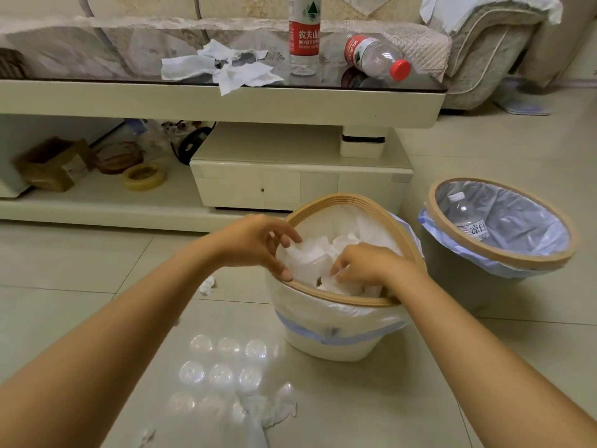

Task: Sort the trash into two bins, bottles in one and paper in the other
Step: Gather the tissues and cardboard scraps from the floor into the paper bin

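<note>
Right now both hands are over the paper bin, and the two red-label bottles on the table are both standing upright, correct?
Not quite. The head view shows only one red-label bottle upright; the other bottle lies on its side on the table. The left hand and right hand are over the paper bin.

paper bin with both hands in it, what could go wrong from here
1. Both hands, left hand and right hand, press into the paper bin; a hard push might tip it or drag its liner off the rim.
2. Paper scraps on the floor lie near the person and could be overlooked.
3. The lying bottle rests near the table edge and may roll off.
</note>
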{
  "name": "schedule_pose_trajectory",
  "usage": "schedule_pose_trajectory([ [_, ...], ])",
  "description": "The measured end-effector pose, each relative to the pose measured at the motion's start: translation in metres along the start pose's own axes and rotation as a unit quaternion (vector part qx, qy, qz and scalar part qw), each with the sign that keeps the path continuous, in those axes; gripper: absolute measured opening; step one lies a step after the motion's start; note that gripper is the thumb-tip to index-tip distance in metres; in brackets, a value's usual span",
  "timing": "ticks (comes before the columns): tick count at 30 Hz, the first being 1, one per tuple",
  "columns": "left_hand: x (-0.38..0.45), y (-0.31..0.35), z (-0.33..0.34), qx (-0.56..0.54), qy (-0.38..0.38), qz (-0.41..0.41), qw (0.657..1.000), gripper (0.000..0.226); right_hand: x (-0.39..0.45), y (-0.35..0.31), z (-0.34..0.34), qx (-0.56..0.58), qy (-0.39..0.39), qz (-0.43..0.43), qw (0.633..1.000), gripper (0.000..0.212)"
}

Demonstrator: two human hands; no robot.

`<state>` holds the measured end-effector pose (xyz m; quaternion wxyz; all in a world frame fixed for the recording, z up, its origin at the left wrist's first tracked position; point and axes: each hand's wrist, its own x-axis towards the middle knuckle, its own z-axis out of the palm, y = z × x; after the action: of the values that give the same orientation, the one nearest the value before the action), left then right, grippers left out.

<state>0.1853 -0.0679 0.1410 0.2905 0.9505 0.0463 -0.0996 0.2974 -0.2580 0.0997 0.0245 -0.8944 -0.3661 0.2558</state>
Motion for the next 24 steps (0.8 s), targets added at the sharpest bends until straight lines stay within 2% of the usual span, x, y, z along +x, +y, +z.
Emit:
schedule_pose_trajectory([
  [2,0.008,0.006,0.006,0.017,0.014,0.024,0.999,0.044,0.005,-0.003,0.007,-0.016,-0.063,0.013,0.998,0.028],
  [4,0.020,0.013,0.014,0.043,-0.007,0.026,0.999,0.030,0.012,-0.002,0.012,-0.018,-0.123,0.028,0.992,0.035],
  [8,0.045,0.021,0.039,0.150,-0.036,0.028,0.988,0.019,0.026,0.001,0.017,-0.071,-0.211,0.056,0.973,0.052],
  [12,0.044,0.016,0.043,0.100,0.051,0.054,0.992,0.020,0.028,0.001,0.020,-0.091,-0.235,0.058,0.966,0.047],
  [14,0.034,0.006,0.037,0.046,0.107,0.058,0.991,0.019,0.027,0.002,0.020,-0.049,-0.184,0.054,0.980,0.039],
  [17,0.013,-0.011,0.026,-0.120,0.154,0.041,0.980,0.017,0.026,0.005,0.011,-0.012,0.007,0.053,0.999,0.022],
  [19,-0.004,-0.023,0.021,-0.251,0.175,0.032,0.951,0.017,0.020,-0.002,-0.001,0.011,0.125,0.041,0.991,0.028],
  [21,-0.021,-0.037,0.022,-0.332,0.195,0.021,0.923,0.018,0.013,-0.017,-0.012,0.073,0.194,-0.006,0.978,0.029],
  [24,-0.043,-0.069,0.033,-0.344,0.203,-0.027,0.916,0.019,-0.008,-0.062,-0.025,0.127,0.255,-0.093,0.954,0.023],
])
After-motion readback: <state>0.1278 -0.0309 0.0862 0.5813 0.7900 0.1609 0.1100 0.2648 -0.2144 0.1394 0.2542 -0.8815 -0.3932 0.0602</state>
